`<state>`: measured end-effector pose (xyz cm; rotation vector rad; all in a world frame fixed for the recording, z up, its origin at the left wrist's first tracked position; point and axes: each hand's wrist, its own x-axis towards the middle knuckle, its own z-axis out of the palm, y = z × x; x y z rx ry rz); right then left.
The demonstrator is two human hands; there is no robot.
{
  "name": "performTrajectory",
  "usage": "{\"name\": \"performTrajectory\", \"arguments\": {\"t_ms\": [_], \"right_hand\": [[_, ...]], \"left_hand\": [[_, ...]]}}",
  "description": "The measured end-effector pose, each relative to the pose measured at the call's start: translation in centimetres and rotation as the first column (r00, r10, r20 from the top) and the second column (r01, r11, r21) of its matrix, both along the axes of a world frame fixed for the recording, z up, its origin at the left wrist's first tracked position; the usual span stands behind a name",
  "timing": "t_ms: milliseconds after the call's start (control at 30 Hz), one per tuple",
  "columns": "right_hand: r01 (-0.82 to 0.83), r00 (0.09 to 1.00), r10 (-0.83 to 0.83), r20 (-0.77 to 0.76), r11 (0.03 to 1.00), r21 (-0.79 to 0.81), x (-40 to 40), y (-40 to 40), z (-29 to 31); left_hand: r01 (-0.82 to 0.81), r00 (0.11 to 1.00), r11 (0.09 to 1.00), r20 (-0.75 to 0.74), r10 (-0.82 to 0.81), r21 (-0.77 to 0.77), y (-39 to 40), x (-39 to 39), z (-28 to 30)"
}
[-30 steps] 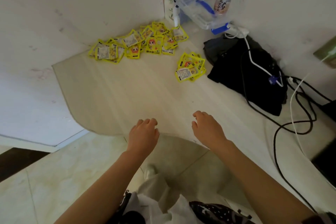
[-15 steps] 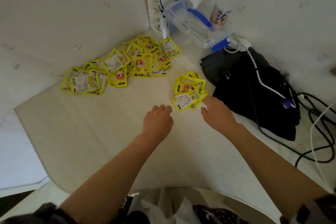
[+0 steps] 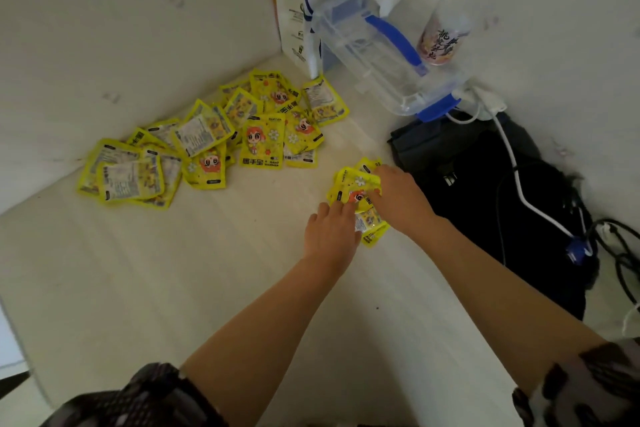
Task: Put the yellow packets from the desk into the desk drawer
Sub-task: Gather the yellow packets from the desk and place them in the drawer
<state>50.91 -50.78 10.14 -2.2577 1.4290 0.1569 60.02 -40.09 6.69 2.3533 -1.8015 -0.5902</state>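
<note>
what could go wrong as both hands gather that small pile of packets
1. The small pile is a loose, overlapping stack; the left hand and right hand only press on it from the sides, so some packets may slip out when lifted.
2. The black bag and white cable lie just right of it; the right hand might snag them.
3. No drawer is in view, so carrying blind may scatter packets.

Pale wood-grain desk (image 3: 173,288), set in a white-walled corner. On it: big loose spread of yellow packets (image 3: 221,142) along the back-left wall, overlapping, some face up w/ cartoon print, some label side up. Smaller pile of yellow packets (image 3: 353,187) mid-desk, apart from the spread, just beside a black bag (image 3: 485,191) at right. Back corner: clear plastic container (image 3: 374,55) w/ blue handle, tilted; white paper bag (image 3: 294,10) upright behind it. Black cables (image 3: 620,253) far right.
</note>
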Motion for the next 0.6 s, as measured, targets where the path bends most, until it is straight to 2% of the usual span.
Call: {"name": "performTrajectory", "arguments": {"t_ms": [167, 267, 400, 500, 600], "right_hand": [[-0.068, 0.996, 0.069, -0.061, 0.997, 0.02, 1.5, -1.9, -1.2], [-0.105, 0.99, 0.109, -0.088, 0.993, 0.051, 2.0, -2.2, -1.7], [-0.114, 0.988, 0.117, -0.101, 0.993, 0.027, 2.0, -2.1, -2.0], [-0.097, 0.99, 0.098, -0.102, 0.995, 0.014, 1.7, -1.8, -2.0], [-0.079, 0.991, 0.08, -0.11, 0.997, 0.014, 1.2, -1.1, -2.0]], "left_hand": [[-0.102, 0.989, 0.995, 0.105, 0.101, 0.006, -0.8, -0.2, -1.0], [-0.089, 0.989, 0.996, 0.121, 0.089, -0.004, -0.5, 0.1, -1.6], [-0.094, 0.992, 0.995, 0.093, 0.091, 0.03, 0.9, 1.0, -2.1], [-0.105, 0.994, 0.99, -0.015, 0.107, 0.089, 2.2, 1.8, -2.2], [-0.111, 0.993, 0.982, -0.032, 0.117, 0.155, 3.0, 2.7, -2.0]]}}
